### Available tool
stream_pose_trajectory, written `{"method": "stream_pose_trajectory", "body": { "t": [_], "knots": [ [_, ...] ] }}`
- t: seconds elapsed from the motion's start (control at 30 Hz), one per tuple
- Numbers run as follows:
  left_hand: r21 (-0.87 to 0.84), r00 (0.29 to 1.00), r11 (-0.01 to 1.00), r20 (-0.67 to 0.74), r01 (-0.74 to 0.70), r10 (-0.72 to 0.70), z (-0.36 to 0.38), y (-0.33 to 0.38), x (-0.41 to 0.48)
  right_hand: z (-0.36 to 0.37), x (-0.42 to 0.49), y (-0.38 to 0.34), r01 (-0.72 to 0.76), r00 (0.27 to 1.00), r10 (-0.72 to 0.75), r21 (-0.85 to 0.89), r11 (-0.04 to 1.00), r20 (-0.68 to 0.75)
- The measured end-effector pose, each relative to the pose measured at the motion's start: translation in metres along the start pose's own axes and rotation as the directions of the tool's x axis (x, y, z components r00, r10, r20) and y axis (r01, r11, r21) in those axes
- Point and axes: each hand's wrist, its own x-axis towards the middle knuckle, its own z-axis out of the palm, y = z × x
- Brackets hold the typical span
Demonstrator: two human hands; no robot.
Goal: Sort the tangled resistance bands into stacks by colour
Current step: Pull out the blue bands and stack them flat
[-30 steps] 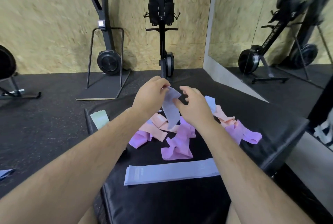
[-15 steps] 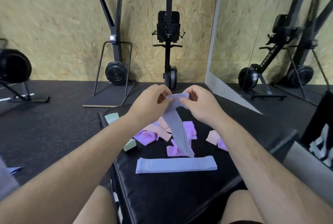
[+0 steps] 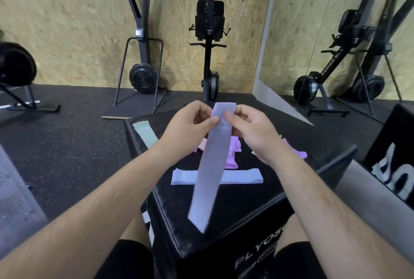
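My left hand (image 3: pixel 189 125) and my right hand (image 3: pixel 253 128) both pinch the top end of a blue-grey resistance band (image 3: pixel 210 166), which hangs straight down above the black plyo box (image 3: pixel 235 209). Beneath it a flat stack of blue-grey bands (image 3: pixel 242 176) lies across the box. Behind my hands sits a tangle of purple bands (image 3: pixel 233 155) and pink ones, mostly hidden. A further purple band (image 3: pixel 299 154) shows to the right of my right wrist. A green band (image 3: pixel 145 134) lies flat at the box's far left corner.
Upright rowing machines (image 3: pixel 209 50) stand against the wooden wall beyond the box. A mirror (image 3: pixel 336 43) covers the right wall. Black rubber floor (image 3: pixel 67 144) surrounds the box. Another black box (image 3: pixel 394 155) stands at the right edge.
Both hands lifted the blue-grey band out of the tangle and straightened it, so it now hangs full length over the blue-grey stack. The camera has tilted upward.
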Motion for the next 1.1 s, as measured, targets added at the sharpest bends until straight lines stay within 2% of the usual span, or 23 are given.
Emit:
{"method": "stream_pose_trajectory", "body": {
  "t": [0.13, 0.27, 0.4, 0.67, 0.9, 1.1],
  "knots": [
    [-0.096, 0.996, 0.991, 0.018, 0.089, -0.088, 0.010, -0.009, -0.014, 0.002, -0.005, 0.017, 0.038, 0.998, -0.025, -0.225, 0.974, 0.062],
    [-0.041, 0.997, 0.997, 0.006, 0.073, -0.073, 0.017, -0.025, -0.012, 0.003, -0.001, 0.032, 0.023, 0.992, 0.021, -0.346, 0.938, 0.125],
    [-0.009, 0.990, 0.990, 0.007, 0.141, -0.141, 0.024, -0.060, -0.012, 0.005, 0.009, 0.061, -0.002, 0.984, 0.082, -0.449, 0.894, 0.159],
    [0.053, 0.960, 0.962, -0.103, 0.267, -0.261, 0.029, -0.135, -0.016, 0.024, 0.035, 0.127, -0.110, 0.927, 0.284, -0.546, 0.831, 0.244],
    [0.127, 0.957, 0.949, -0.072, 0.287, -0.280, 0.018, -0.180, -0.012, 0.039, 0.061, 0.154, -0.152, 0.874, 0.384, -0.584, 0.798, 0.297],
    [0.088, 0.929, 0.927, -0.094, 0.365, -0.357, 0.011, -0.199, 0.000, 0.047, 0.081, 0.166, -0.169, 0.838, 0.432, -0.596, 0.785, 0.333]
  ]
}}
